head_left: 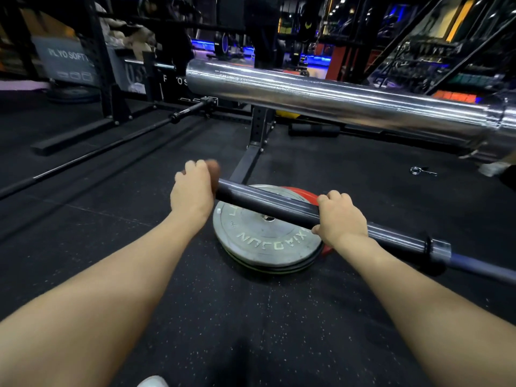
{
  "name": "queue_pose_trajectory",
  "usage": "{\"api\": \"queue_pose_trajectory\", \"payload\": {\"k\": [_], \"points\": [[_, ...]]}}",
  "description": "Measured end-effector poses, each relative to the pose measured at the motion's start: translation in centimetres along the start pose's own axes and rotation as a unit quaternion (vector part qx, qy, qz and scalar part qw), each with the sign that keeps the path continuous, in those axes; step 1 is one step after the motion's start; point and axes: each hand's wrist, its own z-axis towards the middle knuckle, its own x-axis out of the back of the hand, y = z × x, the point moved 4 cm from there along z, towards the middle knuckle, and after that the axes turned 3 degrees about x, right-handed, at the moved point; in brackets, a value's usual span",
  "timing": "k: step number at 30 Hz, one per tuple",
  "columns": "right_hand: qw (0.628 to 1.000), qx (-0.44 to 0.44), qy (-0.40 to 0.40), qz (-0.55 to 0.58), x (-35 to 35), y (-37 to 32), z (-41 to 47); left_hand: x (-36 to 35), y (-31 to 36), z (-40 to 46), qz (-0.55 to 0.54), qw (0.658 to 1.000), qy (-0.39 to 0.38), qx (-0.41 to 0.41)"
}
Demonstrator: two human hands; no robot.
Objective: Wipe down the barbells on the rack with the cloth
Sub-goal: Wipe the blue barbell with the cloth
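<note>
A dark barbell sleeve [268, 203] runs from the centre toward the lower right, low above the floor. My left hand [192, 188] is wrapped over its free end, holding a brownish cloth [213, 170] that shows only as a blurred patch past my fingers. My right hand [342, 219] grips the same sleeve further right, fingers curled over the top. Beyond that hand sit the collar [439, 251] and the thinner shaft [483, 268]. A thick chrome barbell sleeve [335, 101] crosses the view above, close to the camera.
A stack of weight plates [259, 244], grey on top with a red one behind, lies on the black rubber floor under the dark sleeve. A black rack foot [248, 163] stands just behind. Another bar [111, 143] lies at the left. A spring clip [418, 171] lies right.
</note>
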Motion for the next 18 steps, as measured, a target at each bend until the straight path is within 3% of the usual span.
{"api": "queue_pose_trajectory", "payload": {"k": [3, 7, 13, 18], "points": [[1.000, 0.000, -0.001, -0.009, -0.4, 1.0, -0.8, 2.1, 4.0, -0.8, -0.020, 0.995, 0.012, -0.096], [1.000, 0.002, 0.014, 0.008, -0.1, 0.9, -1.5, 1.9, 7.7, -2.7, -0.004, 0.987, -0.018, -0.157], [0.999, 0.036, 0.028, 0.002, 1.0, 1.1, -3.1, -0.2, 10.7, -5.0, 0.049, 0.977, -0.062, -0.199], [0.996, 0.056, 0.005, 0.067, 1.6, 2.4, -3.8, -0.4, 13.2, -7.3, 0.071, 0.973, -0.084, -0.203]]}}
